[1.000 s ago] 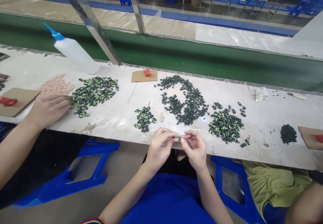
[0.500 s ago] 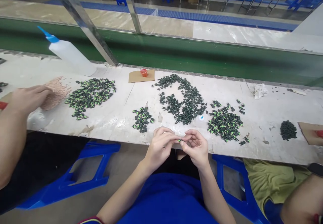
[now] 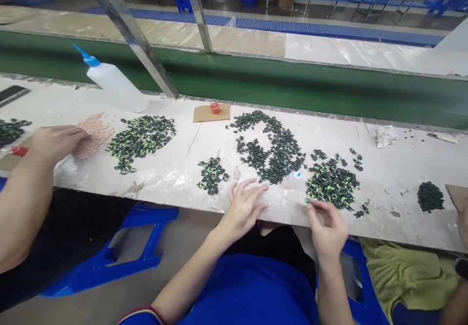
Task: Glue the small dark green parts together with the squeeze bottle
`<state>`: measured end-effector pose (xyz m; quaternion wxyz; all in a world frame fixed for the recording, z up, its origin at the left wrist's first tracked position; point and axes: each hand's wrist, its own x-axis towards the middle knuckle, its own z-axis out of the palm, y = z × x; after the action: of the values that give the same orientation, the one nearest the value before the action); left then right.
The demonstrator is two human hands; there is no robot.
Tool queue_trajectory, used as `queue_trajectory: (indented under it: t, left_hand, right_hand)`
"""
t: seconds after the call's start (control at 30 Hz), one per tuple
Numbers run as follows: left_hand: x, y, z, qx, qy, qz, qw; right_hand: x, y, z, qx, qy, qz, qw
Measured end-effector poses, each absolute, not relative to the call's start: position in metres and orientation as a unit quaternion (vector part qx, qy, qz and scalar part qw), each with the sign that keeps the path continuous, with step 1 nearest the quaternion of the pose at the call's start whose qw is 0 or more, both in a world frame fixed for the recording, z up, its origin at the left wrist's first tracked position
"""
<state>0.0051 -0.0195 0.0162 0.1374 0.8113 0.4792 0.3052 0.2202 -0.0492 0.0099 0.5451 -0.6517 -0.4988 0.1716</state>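
Note:
My left hand [image 3: 244, 207] rests at the table's front edge, fingers spread and holding nothing. My right hand [image 3: 328, 227] is pinched at the fingertips on a small black-and-green piece [image 3: 307, 200], beside the front left of a pile of black-and-green pieces [image 3: 332, 183]. Ahead of my hands lies a ring-shaped spread of small dark green pieces [image 3: 283, 152]. A smaller cluster of black-and-green pieces [image 3: 212, 174] sits beyond my left hand, to its left. Between the dark spread and the right pile is a small clear bottle with a blue tip [image 3: 297, 176].
At left, a co-worker's hand [image 3: 58, 144] reaches into pink bits [image 3: 95, 132], near another black-and-green pile [image 3: 141, 139]. A white squeeze bottle [image 3: 117, 86] leans behind. A red cup [image 3: 215, 108] stands on cardboard [image 3: 201, 114]. Crumpled tissue [image 3: 384, 135] and a dark heap [image 3: 430, 196] lie right.
My hands have parted from their meeting point in front of me. The right moved right to the pile with the small piece; the left let go and opened onto the table.

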Motion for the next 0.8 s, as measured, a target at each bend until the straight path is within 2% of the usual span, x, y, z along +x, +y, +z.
queue_trajectory:
  t: [0.13, 0.2, 0.27, 0.47, 0.6, 0.8]
  left_hand:
    - [-0.030, -0.002, 0.013, 0.766, 0.553, 0.328, -0.006]
    - [-0.044, 0.005, 0.011, 0.765, 0.563, 0.310, -0.031]
    - [-0.053, 0.011, 0.007, 0.771, 0.563, 0.296, -0.033]
    - [-0.063, 0.028, -0.005, 0.798, 0.528, 0.289, -0.014]
    - [-0.060, 0.029, -0.001, 0.810, 0.497, 0.310, 0.025]
    - [-0.033, 0.011, 0.003, 0.836, 0.445, 0.298, 0.124]
  right_hand:
    - [0.245, -0.034, 0.013, -0.707, -0.499, -0.027, 0.500]
    - [0.244, -0.026, 0.013, -0.709, -0.525, -0.096, 0.461]
    - [0.235, -0.021, 0.010, -0.698, -0.563, -0.105, 0.429]
    - [0.202, -0.008, -0.003, -0.676, -0.626, -0.008, 0.390]
    - [0.199, -0.002, -0.002, -0.665, -0.611, 0.054, 0.427]
    - [0.201, -0.015, 0.005, -0.626, -0.533, 0.269, 0.502]
